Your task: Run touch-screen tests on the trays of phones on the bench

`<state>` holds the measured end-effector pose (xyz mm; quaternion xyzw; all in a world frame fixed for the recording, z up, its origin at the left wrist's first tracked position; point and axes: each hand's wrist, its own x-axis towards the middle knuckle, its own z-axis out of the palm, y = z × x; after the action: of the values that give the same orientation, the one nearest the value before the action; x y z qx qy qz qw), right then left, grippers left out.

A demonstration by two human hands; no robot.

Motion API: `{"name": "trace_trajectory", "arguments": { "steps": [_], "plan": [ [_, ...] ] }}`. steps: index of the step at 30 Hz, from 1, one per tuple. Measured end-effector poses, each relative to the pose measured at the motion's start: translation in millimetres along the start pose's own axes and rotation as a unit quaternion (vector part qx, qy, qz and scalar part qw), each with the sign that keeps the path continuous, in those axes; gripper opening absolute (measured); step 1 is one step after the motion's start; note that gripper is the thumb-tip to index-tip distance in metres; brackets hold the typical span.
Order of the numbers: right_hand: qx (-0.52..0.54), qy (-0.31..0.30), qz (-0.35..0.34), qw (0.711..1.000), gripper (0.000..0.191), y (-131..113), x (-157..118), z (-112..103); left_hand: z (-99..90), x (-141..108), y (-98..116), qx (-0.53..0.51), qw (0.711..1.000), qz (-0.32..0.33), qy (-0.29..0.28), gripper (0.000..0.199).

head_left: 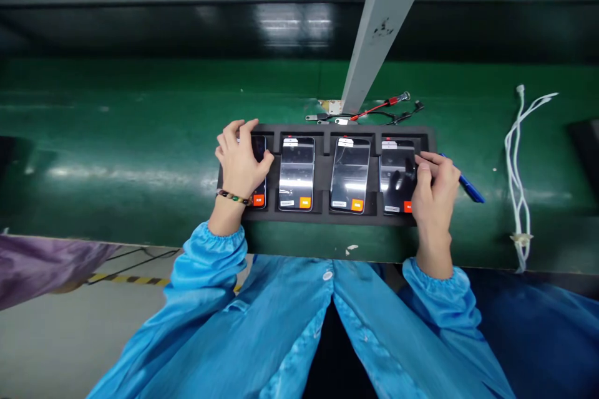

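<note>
Four-sided black foam tray (322,177) lies in front of me, with several smartphones in its slots. Their dark screens face up, with an orange label near the bottom. My left hand (241,159) is spread over the leftmost phone (259,174), covering much of it; its fingertips reach the tray's far left edge. Two middle phones, one left (296,171) and one right (350,174), are uncovered. At the right edge of the rightmost phone (397,174), my right hand (435,190) is closed, thumb near forefinger; its grip is hidden. Behind it sits a blue pen (470,188), partly covered.
A grey post (384,25) rises behind the tray. Black and red cables (381,111) lie at its foot, and a white cable bundle (517,181) lies to the right on the green bench (116,156). A person's purple sleeve (47,265) shows at left.
</note>
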<state>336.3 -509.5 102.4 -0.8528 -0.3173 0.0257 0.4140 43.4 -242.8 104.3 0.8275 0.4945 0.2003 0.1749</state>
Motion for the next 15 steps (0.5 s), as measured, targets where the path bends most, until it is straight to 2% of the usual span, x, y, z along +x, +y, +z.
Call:
{"name": "trace_trajectory", "arguments": {
  "steps": [6,11,15],
  "plan": [
    [-0.006,0.012,0.02,1.0,0.031,3.7,0.0,1.5,-0.3,-0.4,1.5,-0.012,1.0,0.004,-0.008,0.067],
    [-0.016,0.013,0.002,1.0,0.032,4.3,-7.2,-1.5,-4.3,-5.2,-2.9,-0.014,1.0,-0.001,0.009,0.076],
    [-0.015,0.029,0.014,0.999,0.033,3.9,-8.6,-1.0,-3.2,-7.5,-3.5,-0.006,1.0,0.006,0.008,0.074]
  ]
}}
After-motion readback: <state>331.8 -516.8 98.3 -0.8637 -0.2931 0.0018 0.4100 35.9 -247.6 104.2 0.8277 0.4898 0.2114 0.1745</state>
